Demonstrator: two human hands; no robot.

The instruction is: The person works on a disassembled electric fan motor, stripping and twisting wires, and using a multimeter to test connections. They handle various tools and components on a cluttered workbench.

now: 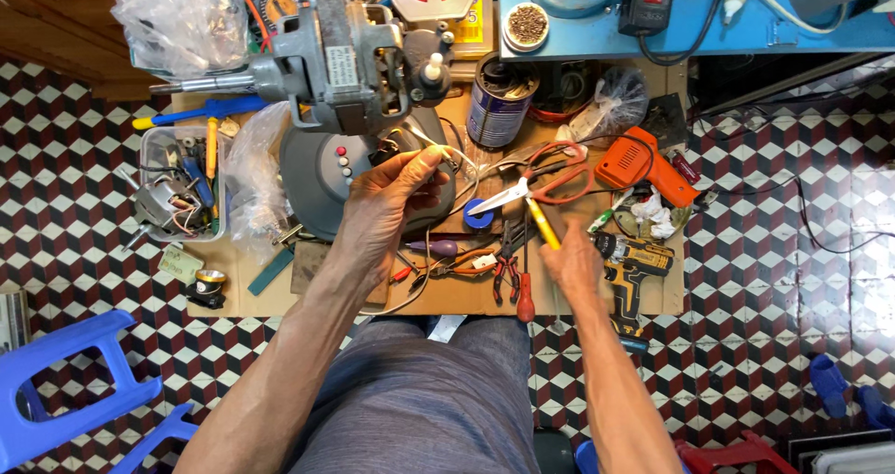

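My left hand (pixel 387 204) pinches thin white wires (pixel 446 148) that run from a grey electric motor (pixel 340 59) standing at the back of a low cardboard-covered work board (pixel 308 292). My right hand (pixel 573 264) grips a yellow-handled tool (pixel 543 222), its tip pointing up toward the orange-handled scissors (pixel 541 180). A round grey fan base with buttons (pixel 322 171) lies under my left hand. Between my hands sit a blue tape roll (pixel 477 216), red pliers (pixel 505 274) and a red-handled screwdriver (pixel 526 292).
An orange glue gun (pixel 643 162), a yellow cordless drill (pixel 634 269), a metal can (pixel 499 101), a clear box of motor parts (pixel 177 190) and plastic bags crowd the board. A blue shelf (pixel 690 13) stands behind. Blue plastic stools (pixel 65 381) sit at my left on the tiled floor.
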